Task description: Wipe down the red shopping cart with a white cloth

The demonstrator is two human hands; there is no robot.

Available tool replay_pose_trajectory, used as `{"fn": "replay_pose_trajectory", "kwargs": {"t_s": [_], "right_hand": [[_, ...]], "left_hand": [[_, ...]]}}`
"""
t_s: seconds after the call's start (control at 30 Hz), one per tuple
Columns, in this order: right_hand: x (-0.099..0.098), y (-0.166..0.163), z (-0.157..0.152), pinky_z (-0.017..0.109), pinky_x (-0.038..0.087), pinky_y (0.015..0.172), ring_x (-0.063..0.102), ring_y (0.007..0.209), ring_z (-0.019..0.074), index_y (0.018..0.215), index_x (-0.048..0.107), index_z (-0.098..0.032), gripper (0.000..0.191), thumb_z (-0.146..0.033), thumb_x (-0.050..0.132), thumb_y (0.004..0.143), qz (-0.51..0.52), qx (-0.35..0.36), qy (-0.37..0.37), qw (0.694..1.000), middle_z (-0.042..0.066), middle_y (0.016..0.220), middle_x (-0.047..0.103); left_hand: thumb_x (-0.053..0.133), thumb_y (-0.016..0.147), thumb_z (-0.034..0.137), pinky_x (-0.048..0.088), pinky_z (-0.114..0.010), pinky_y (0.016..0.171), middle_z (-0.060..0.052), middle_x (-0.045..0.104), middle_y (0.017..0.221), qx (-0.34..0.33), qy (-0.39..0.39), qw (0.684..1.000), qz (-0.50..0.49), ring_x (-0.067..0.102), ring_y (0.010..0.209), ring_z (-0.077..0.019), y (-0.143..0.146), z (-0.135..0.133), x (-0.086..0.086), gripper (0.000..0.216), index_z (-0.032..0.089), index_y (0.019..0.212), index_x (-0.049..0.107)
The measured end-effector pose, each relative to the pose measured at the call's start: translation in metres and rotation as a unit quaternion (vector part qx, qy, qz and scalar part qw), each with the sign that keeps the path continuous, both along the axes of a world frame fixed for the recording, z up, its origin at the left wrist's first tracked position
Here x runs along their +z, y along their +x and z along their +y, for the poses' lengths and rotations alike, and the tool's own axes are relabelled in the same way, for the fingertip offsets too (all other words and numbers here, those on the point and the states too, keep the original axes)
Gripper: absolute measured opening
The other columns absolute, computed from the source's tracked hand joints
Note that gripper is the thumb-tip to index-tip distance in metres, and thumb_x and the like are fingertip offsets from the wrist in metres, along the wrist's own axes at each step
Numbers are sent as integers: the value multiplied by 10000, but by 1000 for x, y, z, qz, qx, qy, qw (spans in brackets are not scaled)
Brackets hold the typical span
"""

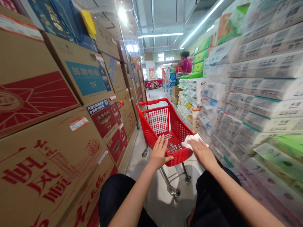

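Left hand (159, 151) lies spread at the near rim of the cart (177, 138), grasping nothing; right hand (201, 153), half-curled, holds cloth (189, 142) at right rim. Cart: mid-frame, long axis running away from both.

Reads as a supermarket aisle (155, 93): walled on the left by stacked cartons (85, 77) bearing price tags (79, 124), on the right by wrapped packs (262, 83); red shopping cart (181, 124) between, "DAILY" sign (169, 59) beyond.
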State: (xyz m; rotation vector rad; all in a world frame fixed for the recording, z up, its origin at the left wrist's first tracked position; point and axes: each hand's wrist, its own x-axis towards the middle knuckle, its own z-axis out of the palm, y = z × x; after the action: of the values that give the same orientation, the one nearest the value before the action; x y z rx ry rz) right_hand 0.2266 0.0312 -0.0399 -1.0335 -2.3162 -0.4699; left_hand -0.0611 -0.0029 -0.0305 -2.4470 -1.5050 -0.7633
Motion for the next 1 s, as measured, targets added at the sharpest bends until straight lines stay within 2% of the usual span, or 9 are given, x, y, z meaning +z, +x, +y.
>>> {"fn": "replay_pose_trajectory", "kwargs": {"t_s": [0.1, 0.23, 0.37, 0.47, 0.6, 0.67, 0.77, 0.87, 1.0], "right_hand": [[2, 4, 5, 483, 344, 1150, 563, 1216, 237, 1257, 575, -160, 402, -89, 405, 900, 12, -8, -24, 1000, 124, 1239, 649], [2, -18, -11, 468, 407, 1092, 554, 1166, 261, 1198, 589, -157, 386, -77, 428, 856, 51, -14, -39, 998, 126, 1153, 646], [-2, -47, -36, 492, 398, 1107, 544, 1178, 271, 1288, 564, -153, 453, -76, 422, 865, 58, -3, -30, 998, 130, 1181, 639], [-8, -69, -54, 508, 399, 1118, 505, 1269, 278, 1429, 463, -126, 549, -65, 415, 886, 49, 17, -3, 999, 155, 1313, 604], [-9, -92, -73, 488, 415, 1131, 390, 1412, 273, 1518, 354, -125, 706, 16, 425, 830, 2, 63, 14, 998, 158, 1504, 471], [-4, -95, -76, 467, 419, 1139, 374, 1432, 255, 1522, 356, -146, 724, 30, 431, 823, -26, 106, 6, 994, 136, 1534, 439], [8, -88, -71, 454, 415, 1147, 398, 1422, 223, 1523, 359, -185, 671, -7, 431, 881, -47, 161, -13, 986, 106, 1532, 448], [19, -71, -49, 460, 379, 1171, 372, 1439, 203, 1548, 308, -218, 663, -46, 418, 917, -49, 187, -43, 980, 85, 1550, 423], [27, -51, 1, 479, 338, 1190, 370, 1439, 193, 1544, 317, -222, 659, -47, 408, 915, -11, 156, -49, 986, 88, 1535, 444]], "left_hand": [[786, 762, 517, 249, -522, 1216, -173, 115, 1649, 0, -7, 1000, 6, 34, 1526, -306, 1, 4, 0, 1048, 185, 1566, 201], [780, 755, 550, 227, -495, 1226, -166, 79, 1654, -18, -26, 999, 24, 2, 1527, -284, -16, 5, 2, 1079, 199, 1573, 171], [792, 742, 551, 231, -474, 1224, -158, 52, 1655, -28, -70, 995, 64, 4, 1528, -278, -55, 5, 13, 1092, 217, 1573, 167], [797, 767, 437, 230, -490, 1222, -157, 96, 1651, -3, -96, 990, 102, 77, 1525, -290, -73, 2, 21, 1034, 218, 1568, 182], [671, 833, 255, 137, -510, 1243, -128, 210, 1636, 2, -68, 989, 127, 130, 1522, -280, -54, -12, 19, 824, 210, 1548, 264], [688, 800, 350, 144, -489, 1248, -149, 257, 1618, -20, -75, 991, 106, 180, 1515, -290, -35, -21, 13, 864, 160, 1541, 285], [702, 762, 361, 198, -477, 1240, -155, 256, 1617, 0, -73, 996, 57, 215, 1507, -289, -20, -33, 3, 953, 131, 1558, 232], [705, 759, 306, 214, -476, 1238, -115, 216, 1637, 11, -54, 998, 28, 205, 1513, -264, -26, -37, 0, 990, 177, 1579, 165], [725, 763, 313, 219, -468, 1240, -106, 224, 1636, -5, -54, 998, 25, 216, 1510, -254, -36, -34, 1, 977, 192, 1572, 192]]}}
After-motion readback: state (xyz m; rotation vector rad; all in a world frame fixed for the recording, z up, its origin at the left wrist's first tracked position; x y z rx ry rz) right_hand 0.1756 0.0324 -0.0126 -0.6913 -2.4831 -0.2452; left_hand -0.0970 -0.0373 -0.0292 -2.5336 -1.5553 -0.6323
